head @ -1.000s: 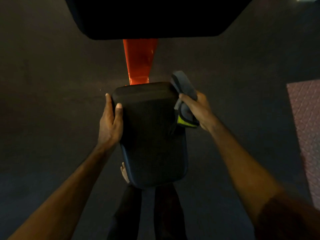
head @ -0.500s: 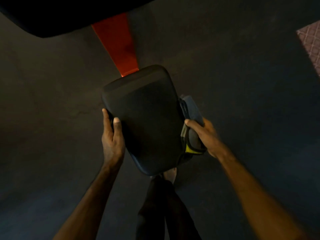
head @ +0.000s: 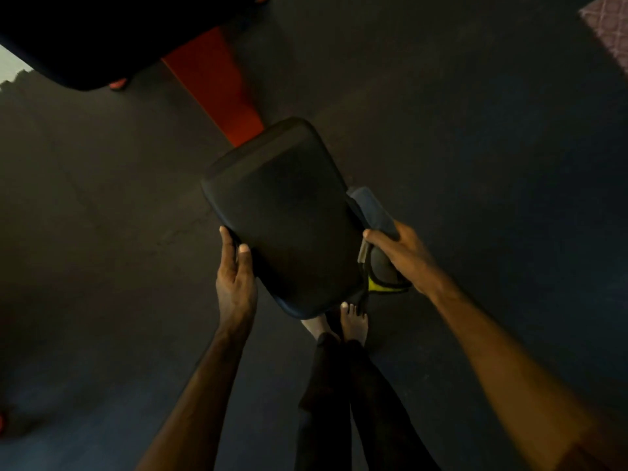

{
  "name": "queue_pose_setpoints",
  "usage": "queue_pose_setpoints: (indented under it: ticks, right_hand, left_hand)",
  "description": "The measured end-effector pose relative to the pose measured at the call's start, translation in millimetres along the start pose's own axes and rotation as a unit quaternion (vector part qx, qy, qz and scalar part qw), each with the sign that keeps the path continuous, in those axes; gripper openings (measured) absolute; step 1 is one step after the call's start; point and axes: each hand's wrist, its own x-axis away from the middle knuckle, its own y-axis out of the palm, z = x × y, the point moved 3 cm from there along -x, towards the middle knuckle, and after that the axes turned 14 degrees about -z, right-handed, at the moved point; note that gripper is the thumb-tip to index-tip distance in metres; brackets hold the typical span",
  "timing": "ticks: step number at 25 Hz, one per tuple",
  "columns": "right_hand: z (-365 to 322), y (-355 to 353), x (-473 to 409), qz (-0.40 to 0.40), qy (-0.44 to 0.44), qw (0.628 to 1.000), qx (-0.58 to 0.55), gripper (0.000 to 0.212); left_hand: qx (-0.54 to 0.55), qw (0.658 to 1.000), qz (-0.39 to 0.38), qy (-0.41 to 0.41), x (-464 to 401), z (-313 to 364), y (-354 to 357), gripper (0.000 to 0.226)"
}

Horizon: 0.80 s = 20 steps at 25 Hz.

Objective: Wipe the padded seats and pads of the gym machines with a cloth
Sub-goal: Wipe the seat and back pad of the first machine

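Since the earlier frame the view has swung left and the right hand (head: 402,258) has slid the cloth (head: 372,212) further down the right edge of the seat pad (head: 285,222), towards its near end; the left hand (head: 236,280) has shifted back along the left edge too. The dark rubber floor (head: 102,232) fills most of the view, with a patterned mat (head: 608,32) at the far right corner. Above, a large black back pad (head: 102,35) hangs over an orange frame beam (head: 217,93) that runs down to the seat pad. The seat pad sits tilted between both hands, its top face bare. The left hand grips the left rim, thumb on top and fingers curled beneath. The right hand clutches the bunched blue-grey cloth, which has a yellow patch, against the pad's right side. Bare feet (head: 353,321) show just under the pad's near end. The likely risk is patchy cleaning: the wadded cloth touches only the side edge, so the broad top face could be missed. In this dim light any missed patches would be hard to spot.
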Motion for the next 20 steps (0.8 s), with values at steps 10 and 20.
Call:
queue_pose_setpoints:
  ticks: [10, 20]
  right_hand:
    - [59.3, 56.0, 22.6, 0.215, -0.074, 0.969, -0.096, 0.048]
    - [64.7, 163.5, 22.2, 0.466, -0.121, 0.824, -0.298, 0.06]
  left_hand:
    - [0.059, 0.997, -0.051, -0.019, 10.4, -4.8, -4.3, 0.062]
    - [0.062, 0.977, -0.2, -0.042, 3.0, -9.0, -31.8, 0.06]
